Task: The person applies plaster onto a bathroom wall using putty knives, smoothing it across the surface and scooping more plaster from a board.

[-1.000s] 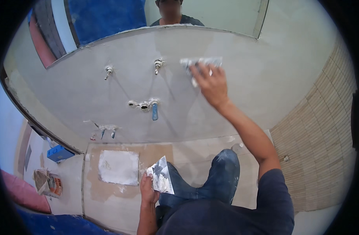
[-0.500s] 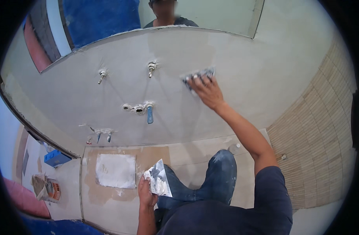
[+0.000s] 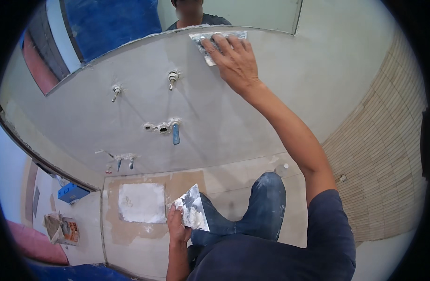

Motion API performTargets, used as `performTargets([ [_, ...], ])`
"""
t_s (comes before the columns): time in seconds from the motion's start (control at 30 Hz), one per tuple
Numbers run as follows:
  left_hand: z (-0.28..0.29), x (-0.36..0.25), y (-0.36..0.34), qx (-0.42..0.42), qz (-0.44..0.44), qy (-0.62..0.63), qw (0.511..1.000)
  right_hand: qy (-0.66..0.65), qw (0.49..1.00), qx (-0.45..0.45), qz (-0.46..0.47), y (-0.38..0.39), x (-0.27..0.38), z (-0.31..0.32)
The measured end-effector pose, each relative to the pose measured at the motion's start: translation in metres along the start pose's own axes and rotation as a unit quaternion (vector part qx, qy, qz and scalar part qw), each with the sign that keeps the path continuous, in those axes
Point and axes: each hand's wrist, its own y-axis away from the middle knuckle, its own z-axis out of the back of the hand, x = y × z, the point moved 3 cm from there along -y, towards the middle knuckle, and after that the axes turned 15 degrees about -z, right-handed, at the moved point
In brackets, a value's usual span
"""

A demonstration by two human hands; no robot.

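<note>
1. Presently, wall [image 3: 290, 89], grey, apparently freshly coated: I judge a tilted blade could score it.
2. Mirror [image 3: 252, 16], above: overrunning its lower edge could smear the glass.
3. Right hand [image 3: 237, 70], fingers spread over a metal scraper [image 3: 201, 43] just below that edge; slack pressure could let it slip.
4. Left hand [image 3: 177, 227], closed on a second scraper [image 3: 190, 200], held low.
5. Paste [image 3: 194, 218], on it: tipping could spill it.
6. Valve stem [image 3: 172, 79]: a straying stroke could snag.

Holding a flat blade [image 3: 199, 39] against the grey wall [image 3: 276, 70] under right hand [image 3: 236, 64], a paste-smeared plate [image 3: 193, 206] in left hand [image 3: 176, 227].
</note>
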Motion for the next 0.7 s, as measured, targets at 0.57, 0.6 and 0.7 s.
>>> performTargets([
  [0.57, 0.021, -0.008, 0.010, -0.035, -0.011, -0.014, 0.999, 0.006, 0.969, 0.243, 0.047, 0.164, -0.002, 0.007],
  [0.6, 0.022, -0.008, 0.010, -0.023, -0.008, -0.009, 1.000, 0.007, 0.978, 0.207, 0.002, 0.140, -0.011, 0.018],
  [0.7, 0.010, -0.007, 0.008, -0.007, 0.007, -0.005, 1.000, 0.049, 0.996, 0.067, -0.026, 0.076, -0.047, 0.030],
])
